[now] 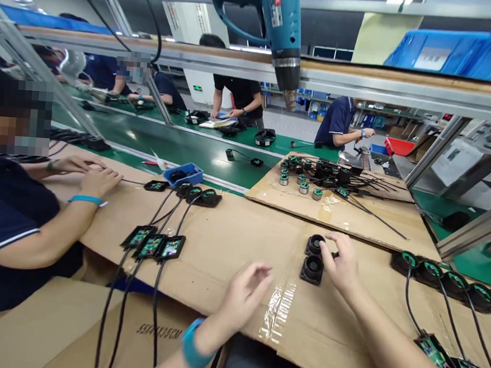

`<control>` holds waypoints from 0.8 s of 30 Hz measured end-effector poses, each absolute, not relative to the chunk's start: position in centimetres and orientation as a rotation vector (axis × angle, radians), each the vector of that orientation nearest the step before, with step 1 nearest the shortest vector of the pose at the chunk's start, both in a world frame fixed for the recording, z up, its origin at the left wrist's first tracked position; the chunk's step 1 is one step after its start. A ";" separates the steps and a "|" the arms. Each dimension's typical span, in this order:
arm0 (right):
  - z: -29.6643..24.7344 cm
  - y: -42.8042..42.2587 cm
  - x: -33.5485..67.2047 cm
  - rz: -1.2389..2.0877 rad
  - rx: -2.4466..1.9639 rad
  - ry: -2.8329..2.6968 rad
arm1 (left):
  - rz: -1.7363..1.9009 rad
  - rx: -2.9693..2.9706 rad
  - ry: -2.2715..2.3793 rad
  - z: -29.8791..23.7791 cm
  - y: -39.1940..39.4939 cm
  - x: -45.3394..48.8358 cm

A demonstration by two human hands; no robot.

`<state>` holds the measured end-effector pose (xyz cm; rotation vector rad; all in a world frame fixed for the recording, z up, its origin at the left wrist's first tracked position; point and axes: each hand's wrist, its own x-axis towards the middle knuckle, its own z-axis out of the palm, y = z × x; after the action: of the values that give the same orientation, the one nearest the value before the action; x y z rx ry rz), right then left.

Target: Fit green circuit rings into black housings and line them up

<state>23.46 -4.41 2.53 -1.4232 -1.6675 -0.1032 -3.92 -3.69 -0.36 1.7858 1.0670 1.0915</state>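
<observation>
My right hand (341,265) rests on the cardboard-covered bench, its fingers curled against two black round housings (313,258) that stand one behind the other. My left hand (244,293) hovers just left of them with fingers loosely spread and nothing in it; a blue wristband circles its wrist. Three small green circuit boards (154,245) with black cables lie further left on the cardboard.
A teal heat gun (281,29) hangs overhead. A cardboard sheet (294,201) behind carries several round parts and cables. More cabled parts (441,273) lie at right. A co-worker's hands (90,176) rest at left near a blue tray (184,174). Other people work beyond the green conveyor (176,143).
</observation>
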 end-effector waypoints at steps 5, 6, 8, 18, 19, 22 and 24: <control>4.0 2.4 28.3 -0.237 -1.915 -1.805 | 1.284 1.458 0.952 -1.0 6.0 7.3; 4.3 3.8 28.9 -0.256 -1.953 -1.829 | 1.315 1.418 0.987 -1.8 7.0 8.3; 4.9 6.8 29.7 -0.284 -2.011 -1.887 | 1.324 1.383 1.029 -3.3 7.9 9.2; 4.4 20.4 29.7 -0.149 -2.258 -2.187 | 0.994 1.696 0.549 -4.5 7.1 9.0; 4.4 20.8 29.7 -0.139 -2.277 -2.192 | 0.928 1.655 0.530 -4.7 7.1 9.2; 4.6 20.7 29.6 -0.087 -2.322 -2.180 | 0.745 1.500 0.463 -5.2 7.2 9.4; 4.8 19.8 29.7 -0.046 -2.340 -2.142 | 0.662 1.443 0.430 -5.3 7.5 9.3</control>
<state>29.71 19.75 4.84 -2.3404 -2.1418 -0.0455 9.27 7.48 -5.32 1.4431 0.4305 0.6621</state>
